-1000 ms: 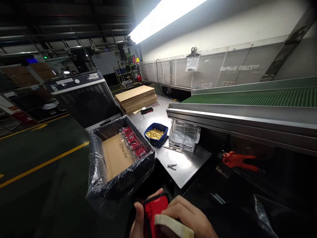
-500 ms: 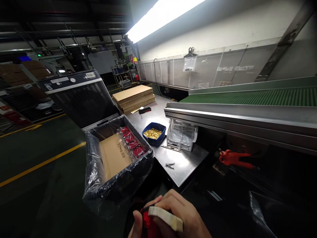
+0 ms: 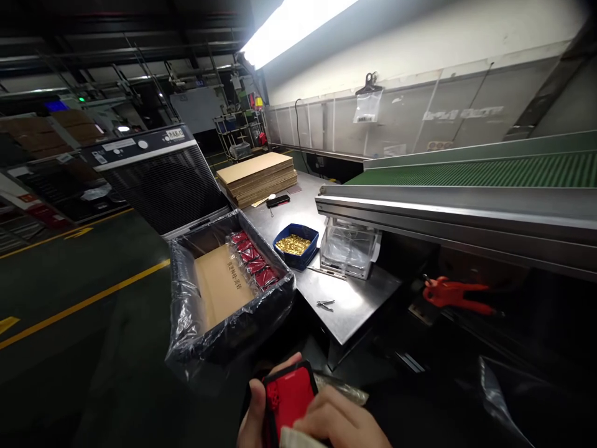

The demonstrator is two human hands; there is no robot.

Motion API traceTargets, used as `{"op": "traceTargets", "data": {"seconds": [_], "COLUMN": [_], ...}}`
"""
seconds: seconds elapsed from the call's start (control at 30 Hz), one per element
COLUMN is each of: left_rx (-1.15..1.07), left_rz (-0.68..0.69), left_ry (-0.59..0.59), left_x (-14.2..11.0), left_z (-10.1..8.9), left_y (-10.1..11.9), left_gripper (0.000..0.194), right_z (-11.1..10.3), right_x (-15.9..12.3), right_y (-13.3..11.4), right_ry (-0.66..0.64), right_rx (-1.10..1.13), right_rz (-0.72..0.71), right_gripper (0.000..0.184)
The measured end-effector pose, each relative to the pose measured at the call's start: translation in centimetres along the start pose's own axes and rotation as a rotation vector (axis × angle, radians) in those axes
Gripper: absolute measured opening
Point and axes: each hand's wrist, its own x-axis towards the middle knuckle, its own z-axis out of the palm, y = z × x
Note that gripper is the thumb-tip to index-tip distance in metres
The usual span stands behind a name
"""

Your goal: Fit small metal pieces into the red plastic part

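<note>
At the bottom of the head view my left hand (image 3: pixel 253 415) is wrapped round a red rectangular piece with a black rim (image 3: pixel 295 392), thumb along its left edge. A small raised red pattern shows near its upper left corner. My right hand (image 3: pixel 347 424) is closed over the lower right of the red piece, gripping a pale, cream-coloured pad (image 3: pixel 298 439) against it. Only the end of the pad shows; whether it is cloth or foam I cannot make out. Beyond my hands stands an open, plastic-lined bin (image 3: pixel 233 323) holding red pieces (image 3: pixel 255 266) in clear wrap beside a cardboard sheet (image 3: pixel 219 280).
On the metal table (image 3: pixel 345 323) are a blue tray (image 3: pixel 305 256) of small gold-coloured parts, a clear plastic box (image 3: pixel 349 249), a small metal tool (image 3: pixel 325 305) and stacked cardboard (image 3: pixel 261 177). A green conveyor (image 3: pixel 489 174) slopes at right, above an orange-handled tool (image 3: pixel 459 295).
My right hand has moved down over the red piece with the pale pad, uncovering more of the red face. The view has shifted slightly, so the bin and table appear further right.
</note>
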Motion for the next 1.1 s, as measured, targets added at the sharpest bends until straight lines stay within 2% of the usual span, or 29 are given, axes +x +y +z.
{"op": "traceTargets", "data": {"seconds": [0.07, 0.13, 0.23, 0.3, 0.37, 0.5, 0.57, 0.67, 0.73, 0.9, 0.97, 1.0, 1.07, 1.1], "left_rx": [0.01, -0.008, -0.055, -0.079, -0.11, -0.129, -0.116, -0.113, -0.115, 0.016, 0.167, 0.298, 0.654, 0.835], "left_rz": [0.028, 0.034, -0.003, 0.001, 0.002, -0.037, -0.036, -0.042, -0.04, -0.041, -0.019, 0.038, 0.251, 0.362], "left_ry": [-0.037, -0.104, -0.196, -0.221, -0.22, -0.215, -0.237, -0.266, -0.276, -0.291, -0.241, -0.205, -0.123, -0.085], "left_x": [-0.1, -0.4, -0.6, -0.5, -0.2, 0.2, 0.4, 0.5, 0.6, 0.4, 0.2, 0.2, 0.1, 0.1], "left_z": [0.6, 1.3, 2.2, 2.3, 2.1, 1.4, 1.1, 0.8, 0.6, 0.2, 0.2, 0.2, 0.5, 0.7], "left_y": [0.2, 0.6, 1.2, 1.5, 1.6, 1.9, 2.0, 2.0, 1.8, 1.8, 2.2, 2.4, 2.9, 3.1], "left_gripper": [0.058, 0.061, 0.069, 0.072, 0.075, 0.075, 0.075, 0.079, 0.082, 0.081, 0.08, 0.081, 0.085, 0.087], "right_z": [-1.0, -2.5, -4.0, -4.0, -3.4, -3.8, -5.1, -7.3, -8.3, -8.8, -8.1, -7.5, -5.8, -4.8], "right_x": [0.3, 0.4, -0.4, -1.3, -1.7, -0.2, 1.4, 3.7, 4.8, 6.1, 6.1, 5.9, 5.0, 4.3], "right_y": [-0.5, -0.7, 1.1, 4.0, 7.9, 15.5, 18.0, 20.0, 20.4, 19.2, 17.0, 15.4, 11.3, 9.0], "right_ry": [0.116, 0.27, 0.427, 0.474, 0.45, 0.485, 0.506, 0.465, 0.446, 0.532, 0.536, 0.513, 0.399, 0.305], "right_rx": [0.062, 0.148, 0.166, 0.087, -0.021, -0.216, -0.317, -0.436, -0.503, -0.536, -0.444, -0.371, -0.165, -0.047], "right_rz": [0.09, 0.248, 0.471, 0.586, 0.677, 0.8, 0.851, 0.887, 0.894, 0.896, 0.869, 0.843, 0.763, 0.701], "right_gripper": [0.011, 0.014, 0.027, 0.04, 0.046, 0.048, 0.051, 0.047, 0.048, 0.072, 0.066, 0.06, 0.05, 0.051]}}
